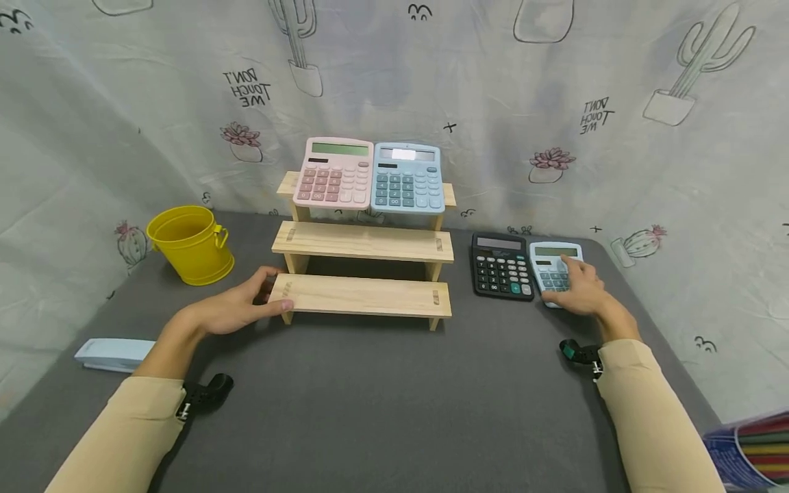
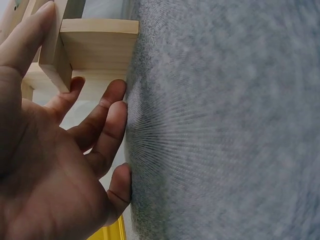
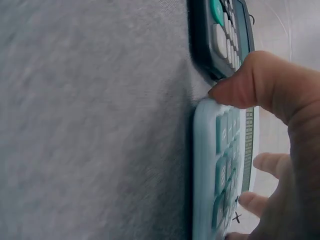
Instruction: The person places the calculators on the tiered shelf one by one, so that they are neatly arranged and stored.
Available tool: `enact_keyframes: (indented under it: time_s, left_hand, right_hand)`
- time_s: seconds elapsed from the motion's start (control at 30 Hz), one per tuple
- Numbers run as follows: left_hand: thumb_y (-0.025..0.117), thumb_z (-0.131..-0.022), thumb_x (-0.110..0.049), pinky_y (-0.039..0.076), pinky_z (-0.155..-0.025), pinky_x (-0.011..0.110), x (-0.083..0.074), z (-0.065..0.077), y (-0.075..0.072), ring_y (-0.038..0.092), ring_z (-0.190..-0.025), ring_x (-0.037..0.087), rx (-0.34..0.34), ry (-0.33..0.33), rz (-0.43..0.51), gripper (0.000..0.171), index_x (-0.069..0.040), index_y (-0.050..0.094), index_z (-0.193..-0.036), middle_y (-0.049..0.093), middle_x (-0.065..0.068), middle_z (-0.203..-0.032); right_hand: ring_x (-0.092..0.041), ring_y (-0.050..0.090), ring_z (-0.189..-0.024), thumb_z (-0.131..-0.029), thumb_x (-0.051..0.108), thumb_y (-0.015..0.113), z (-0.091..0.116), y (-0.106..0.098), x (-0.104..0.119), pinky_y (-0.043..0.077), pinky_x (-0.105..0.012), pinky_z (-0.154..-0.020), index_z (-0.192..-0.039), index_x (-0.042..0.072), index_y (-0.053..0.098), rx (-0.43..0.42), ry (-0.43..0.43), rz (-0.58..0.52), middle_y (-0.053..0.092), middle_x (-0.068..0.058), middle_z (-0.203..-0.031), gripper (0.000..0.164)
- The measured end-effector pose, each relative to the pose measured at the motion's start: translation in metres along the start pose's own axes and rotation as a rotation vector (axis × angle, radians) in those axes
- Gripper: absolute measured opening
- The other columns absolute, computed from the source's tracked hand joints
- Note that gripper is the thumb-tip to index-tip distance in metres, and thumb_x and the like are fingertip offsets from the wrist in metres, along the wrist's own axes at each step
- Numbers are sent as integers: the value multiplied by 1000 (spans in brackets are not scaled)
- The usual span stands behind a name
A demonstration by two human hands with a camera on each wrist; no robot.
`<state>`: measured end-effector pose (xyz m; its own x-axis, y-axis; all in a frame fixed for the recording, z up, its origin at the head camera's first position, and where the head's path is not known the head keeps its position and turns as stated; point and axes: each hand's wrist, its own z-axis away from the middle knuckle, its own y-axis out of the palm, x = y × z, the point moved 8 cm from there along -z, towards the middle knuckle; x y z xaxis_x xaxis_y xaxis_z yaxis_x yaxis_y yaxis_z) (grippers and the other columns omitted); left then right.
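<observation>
My left hand (image 1: 237, 305) is at the left end of a three-tier wooden stand (image 1: 364, 294). Its thumb lies on the bottom step and its index finger is at the step's far edge, pinching the board (image 2: 55, 55); the other fingers stand free beside it. On the table at the right, my right hand (image 1: 579, 291) is spread over a light blue calculator (image 1: 550, 267). In the right wrist view, the thumb is at the corner of that calculator (image 3: 204, 165), while the fingers reach over towards its display.
A black calculator (image 1: 502, 267) lies just left of the light blue one. Pink (image 1: 335, 174) and blue (image 1: 408, 179) calculators lean on the top tier. A yellow bucket (image 1: 194, 246) and pale blue stapler-like object (image 1: 114, 354) are at left; a container of coloured sticks (image 1: 748, 455) at lower right.
</observation>
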<state>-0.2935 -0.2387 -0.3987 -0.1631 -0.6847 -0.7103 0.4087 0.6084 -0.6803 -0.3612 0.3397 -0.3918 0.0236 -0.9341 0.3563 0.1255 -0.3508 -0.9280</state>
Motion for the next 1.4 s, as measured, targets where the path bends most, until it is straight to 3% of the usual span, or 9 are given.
enact_keyframes:
  time_s: [0.3, 0.53, 0.87, 1.13, 1.4]
  left_hand:
    - [57, -91, -48, 40, -84, 40, 4, 3, 4, 47, -107, 28, 8, -10, 13, 64, -17, 22, -135, 45, 14, -122]
    - [57, -91, -48, 39, -88, 42, -1, 0, -3, 47, -109, 28, 12, 10, 1, 65, -17, 21, -136, 45, 14, -124]
    - [57, -91, -48, 40, -84, 41, 4, 1, -1, 47, -107, 28, 16, -7, 1, 66, -16, 21, -137, 45, 15, -122]
    - [57, -92, -46, 39, -84, 41, -1, -1, 0, 47, -107, 28, 21, 18, 13, 65, -15, 21, -136, 45, 15, -122]
    - [56, -92, -48, 40, -83, 40, 2, -1, 0, 47, -107, 29, 16, 6, 14, 66, -15, 20, -137, 45, 16, -122]
  right_hand:
    - [-67, 14, -120, -76, 44, 72, -1, 9, -3, 19, -72, -92, -148, 0, 0, 32, 52, 9, 2, -41, -142, 111]
    - [-66, 18, -116, -79, 48, 69, 3, 9, -8, 21, -70, -89, -144, -6, 9, 54, 56, 33, 4, -41, -140, 104]
    - [-66, 11, -121, -77, 65, 64, 7, 11, -10, 16, -72, -92, -146, -1, -11, 41, 43, 5, -1, -43, -142, 122]
    - [-65, 26, -111, -75, 62, 67, 12, -3, -18, 26, -69, -84, -146, 3, -12, -38, 94, -67, 17, -45, -132, 122]
    - [-60, 24, -115, -78, 56, 68, 23, -18, -11, 25, -69, -87, -148, 8, -11, -124, 82, -182, 9, -43, -138, 116]
